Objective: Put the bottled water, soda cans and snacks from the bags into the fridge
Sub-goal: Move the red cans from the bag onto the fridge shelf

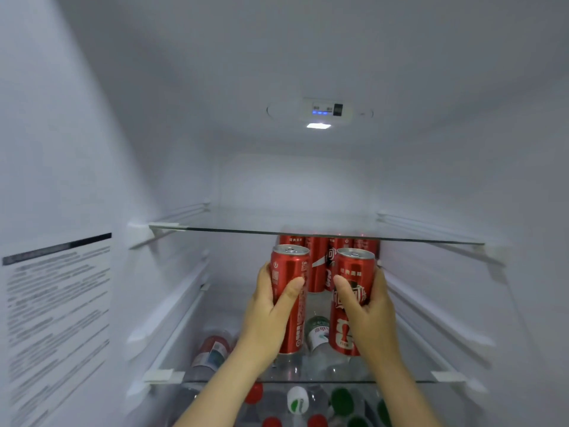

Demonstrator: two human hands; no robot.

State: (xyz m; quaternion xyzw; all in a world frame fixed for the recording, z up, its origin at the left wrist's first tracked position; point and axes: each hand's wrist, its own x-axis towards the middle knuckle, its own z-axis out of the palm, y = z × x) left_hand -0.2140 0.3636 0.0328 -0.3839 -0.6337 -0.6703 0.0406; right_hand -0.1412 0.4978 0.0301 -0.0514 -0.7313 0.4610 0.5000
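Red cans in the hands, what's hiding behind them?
More red cans stand at the back. The can in the left hand and the can in the right hand cover part of them, so the count is hidden.

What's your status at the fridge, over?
Left hand grips left can, right hand grips right can. Both upright at middle shelf. Back row of cans stands ahead.

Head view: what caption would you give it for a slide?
Left hand grips one soda can, right hand grips a second can, at a glass fridge shelf with more cans standing behind.
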